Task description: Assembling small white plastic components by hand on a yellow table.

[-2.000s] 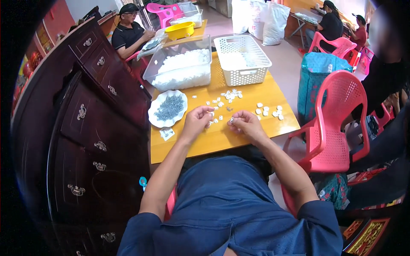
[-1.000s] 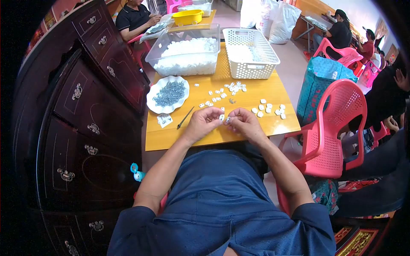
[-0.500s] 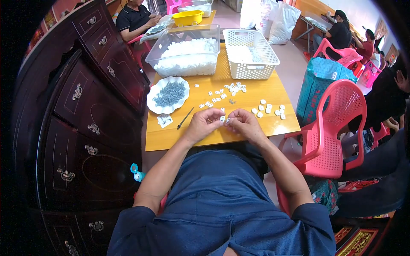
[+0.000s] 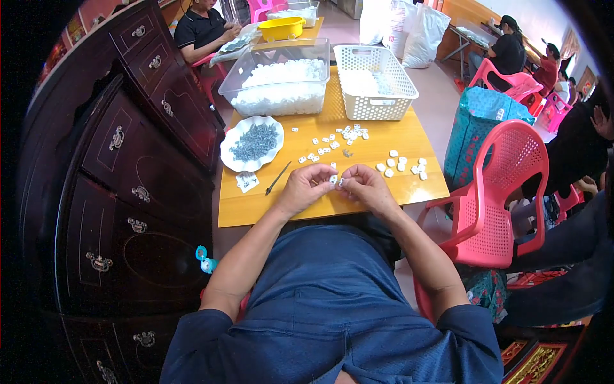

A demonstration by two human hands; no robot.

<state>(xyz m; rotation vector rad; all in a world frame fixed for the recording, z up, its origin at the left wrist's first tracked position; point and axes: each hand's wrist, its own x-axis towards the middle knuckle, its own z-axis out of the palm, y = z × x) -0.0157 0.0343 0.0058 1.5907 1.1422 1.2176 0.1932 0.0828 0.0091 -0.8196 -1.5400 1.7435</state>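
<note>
Right now, your left hand [image 4: 306, 187] and right hand [image 4: 368, 187] meet above the table [image 4: 249, 212], near its front edge. Left fingers pinch a small white block [image 4: 333, 180]; right fingers pinch a white bead [image 4: 341, 182], just to the block's right. Neither hand is nearer; the pieces' long axes are too small to tell. A dark stick [image 4: 278, 178] slants left of your left hand, loose white pieces [image 4: 401, 167] lie beyond your right, and bare wood reaches both front corners.
</note>
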